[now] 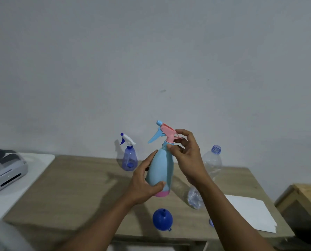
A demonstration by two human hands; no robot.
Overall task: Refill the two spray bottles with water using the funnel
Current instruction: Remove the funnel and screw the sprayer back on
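Note:
A light blue spray bottle [162, 167] with a pink base and a pink and blue trigger head is held up above the wooden table [75, 192]. My left hand [144, 185] wraps its lower body. My right hand [184, 153] pinches the collar under the pink trigger head [169, 133]. A second, translucent purple spray bottle [129, 157] with a white and blue head stands behind, to the left. A blue funnel [162, 219] lies upside down on the table near the front edge. A clear uncapped water bottle [211, 165] stands at the right, partly behind my right forearm.
A white sheet of paper [250, 212] lies on the table's right side, and a small blue cap [211, 222] sits near it. A grey printer-like device [5, 171] rests on a white surface at the left. A wooden piece of furniture [307, 200] stands at the right.

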